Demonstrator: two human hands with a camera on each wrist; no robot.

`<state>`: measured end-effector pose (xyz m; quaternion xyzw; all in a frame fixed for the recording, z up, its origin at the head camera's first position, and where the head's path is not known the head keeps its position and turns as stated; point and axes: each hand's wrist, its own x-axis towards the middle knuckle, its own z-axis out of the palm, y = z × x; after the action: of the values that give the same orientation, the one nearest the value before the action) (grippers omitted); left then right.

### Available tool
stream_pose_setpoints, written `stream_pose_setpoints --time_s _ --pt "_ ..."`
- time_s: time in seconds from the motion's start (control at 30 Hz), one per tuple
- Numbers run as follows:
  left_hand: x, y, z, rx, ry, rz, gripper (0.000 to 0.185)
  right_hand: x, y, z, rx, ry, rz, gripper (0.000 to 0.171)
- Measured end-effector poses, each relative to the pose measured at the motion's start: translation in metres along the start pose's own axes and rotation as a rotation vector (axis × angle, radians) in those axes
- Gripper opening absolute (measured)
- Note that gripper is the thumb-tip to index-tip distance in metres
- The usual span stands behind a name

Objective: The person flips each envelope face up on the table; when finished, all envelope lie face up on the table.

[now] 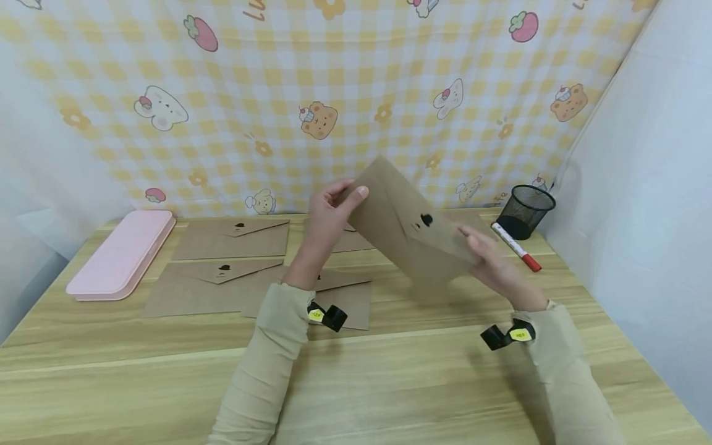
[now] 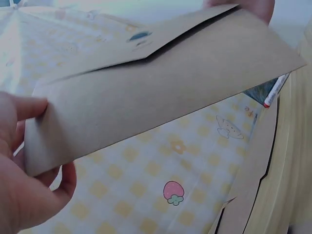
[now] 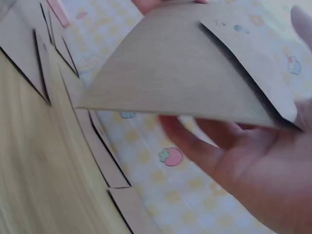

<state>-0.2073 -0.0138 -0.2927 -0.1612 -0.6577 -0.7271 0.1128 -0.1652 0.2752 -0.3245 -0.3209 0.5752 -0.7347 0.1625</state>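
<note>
A brown kraft-paper envelope (image 1: 384,210) is held up tilted above the table, its pointed flap and small black hat print facing me. At its left end my left hand (image 1: 332,213) pinches it, thumb on the front and fingers behind, as the left wrist view shows. My right hand (image 1: 497,266) holds the opposite end, with fingers (image 3: 190,146) under the paper in the right wrist view. Similar envelopes lie on the table: one at the back left (image 1: 256,240), one in front of it (image 1: 189,290), and another (image 1: 350,306) partly behind my left forearm.
A pink case (image 1: 125,253) lies at the table's left. At the back right stands a black mesh pen cup (image 1: 525,210), with a red-capped white marker (image 1: 517,247) lying beside it. A yellow checked curtain (image 1: 356,80) hangs behind the wooden table (image 1: 400,389).
</note>
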Motion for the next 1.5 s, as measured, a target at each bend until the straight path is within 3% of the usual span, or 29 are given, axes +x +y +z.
stream_pose_setpoints --time_s 0.17,0.27,0.33,0.43,0.57,0.77,0.87,0.97,1.1,1.2,1.27,1.37,1.5 --pt "0.002 0.0 0.0 -0.072 0.186 0.037 0.021 0.006 -0.004 0.003 -0.03 0.217 -0.165 0.05" --pt "0.002 -0.002 0.0 -0.104 0.267 0.046 0.019 0.008 -0.003 0.009 -0.239 0.349 -0.2 0.06" --pt "0.002 -0.003 0.001 -0.067 0.289 0.048 0.02 0.011 -0.001 0.013 -0.411 0.393 -0.187 0.062" --pt "0.0 -0.006 0.003 0.102 0.259 0.012 0.018 0.015 0.003 0.016 -0.604 0.429 -0.172 0.058" --pt "-0.002 -0.009 0.006 0.367 0.152 0.012 0.019 0.015 0.004 0.014 -0.615 0.508 -0.182 0.051" --pt "-0.003 -0.011 0.01 0.599 0.049 0.103 0.019 0.008 -0.002 0.003 -0.722 0.609 -0.155 0.045" --pt "-0.004 -0.01 0.012 0.667 0.022 0.112 0.022 0.007 -0.001 -0.001 -0.768 0.6 -0.132 0.043" --pt "-0.005 -0.011 0.012 0.706 -0.006 0.081 0.023 0.006 0.001 -0.004 -0.816 0.582 -0.112 0.041" --pt "-0.006 -0.014 0.015 0.767 -0.08 -0.028 0.047 0.004 0.004 -0.007 -0.993 0.54 -0.037 0.039" --pt "-0.008 -0.016 0.021 0.824 -0.144 -0.123 0.067 0.003 0.004 -0.008 -1.111 0.466 0.082 0.051" --pt "-0.01 -0.02 0.025 0.863 -0.18 -0.145 0.068 0.002 0.002 -0.01 -1.176 0.396 0.168 0.065" --pt "-0.014 -0.025 0.029 0.924 -0.253 -0.157 0.056 0.001 0.001 -0.013 -1.198 0.276 0.27 0.084" --pt "-0.017 -0.032 0.031 1.015 -0.368 -0.207 0.045 -0.001 0.0 -0.019 -1.198 0.198 0.321 0.09"
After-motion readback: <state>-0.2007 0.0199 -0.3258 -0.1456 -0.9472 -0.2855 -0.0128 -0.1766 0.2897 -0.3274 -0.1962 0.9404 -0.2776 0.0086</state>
